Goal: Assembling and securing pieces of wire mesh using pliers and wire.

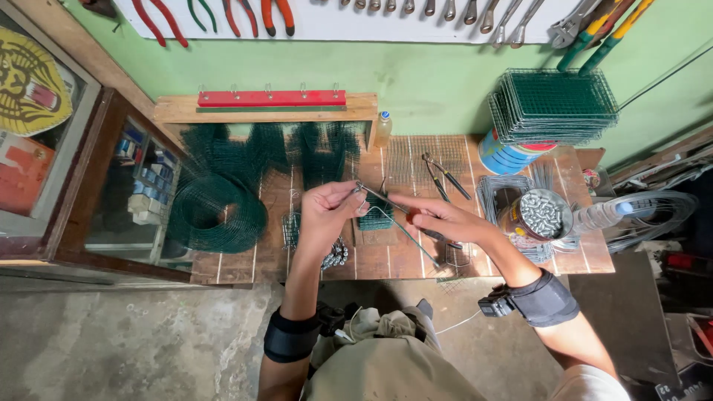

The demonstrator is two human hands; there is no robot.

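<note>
A: Two hands on it: left hand (324, 210) fingers pinched on one end of the thin grey metal wire (405, 226), right hand (445, 220) clamped on it further down.

B: Small green mesh piece (375, 203)?

A: Between the fingertips, above the wooden slat bench (386, 260). Best keep wire taut, grip near the bend.

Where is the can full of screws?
The can of screws sits on the right side of the wooden table, just beyond the right hand, below the stack of green wire grids.
</note>
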